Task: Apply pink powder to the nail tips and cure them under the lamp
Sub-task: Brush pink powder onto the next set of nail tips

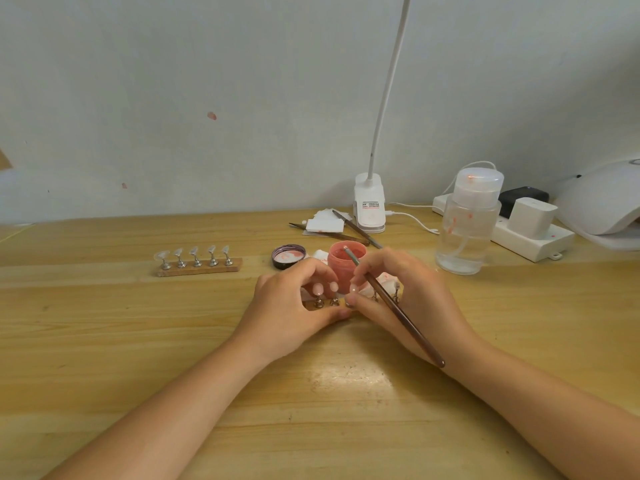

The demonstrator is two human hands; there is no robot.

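Observation:
A wooden strip of metal stands with nail tips [318,289] lies at the table's middle, partly hidden by both hands. My left hand [294,306] curls round its left end, thumb at the front edge. My right hand [408,292] grips a thin brown brush [398,306]; the brush tip points up toward the open jar of pink powder [346,265] just behind the strip. My right fingertips touch a nail tip near the strip's middle. The white curing lamp [602,206] sits at the far right edge.
A second strip of stands with clear nail tips [198,261] lies to the left. The jar's dark lid [288,257] lies beside the jar. A clear pump bottle [467,223], power strip [533,233], clip desk lamp [370,206], white pads and tools [329,225] stand behind.

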